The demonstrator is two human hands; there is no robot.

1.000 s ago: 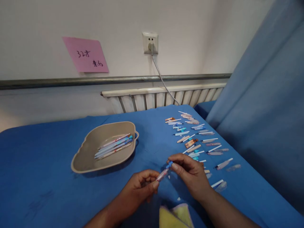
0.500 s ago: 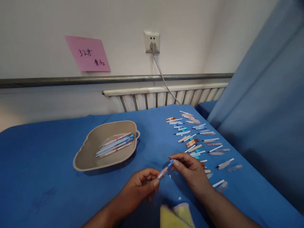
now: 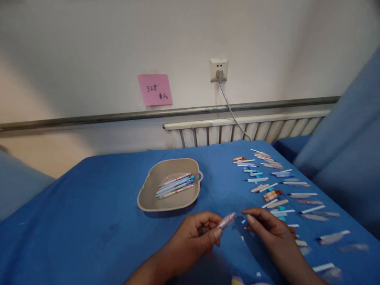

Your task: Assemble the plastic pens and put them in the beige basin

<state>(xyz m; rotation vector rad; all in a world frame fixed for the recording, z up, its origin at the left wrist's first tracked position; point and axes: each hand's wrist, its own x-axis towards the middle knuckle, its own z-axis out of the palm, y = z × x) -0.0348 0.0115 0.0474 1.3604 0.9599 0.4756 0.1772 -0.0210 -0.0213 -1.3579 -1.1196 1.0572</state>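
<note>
Between the thumb and fingers of my left hand [image 3: 197, 237] is a transparent pen barrel [image 3: 227, 220] with a pinkish-red pattern, its free end pointing up and to the right. My right hand [image 3: 271, 231] pinches a small blue pen top [image 3: 244, 219], a short gap away from that end. Several assembled pens [image 3: 175, 186] lie side by side in a beige basin [image 3: 145, 206] beyond my left hand. Past my right hand, loose pen parts are spread in rough rows: white refills [image 3: 303, 194], patterned barrels [image 3: 277, 203] and brown tops [image 3: 272, 194].
A blue cloth [image 3: 103, 206] covers the table. Small white bits [image 3: 258, 274] lie near my hands, and a yellow cloth [image 3: 237, 281] shows at the bottom edge. Behind are a white rail [image 3: 202, 124] and a plugged-in cable [image 3: 230, 105]. A blue curtain [image 3: 350, 130] hangs at right.
The blue top, earlier at the end of the barrel, is now apart from it in my right hand. The view has swung left and up, so everything sits further right and lower.
</note>
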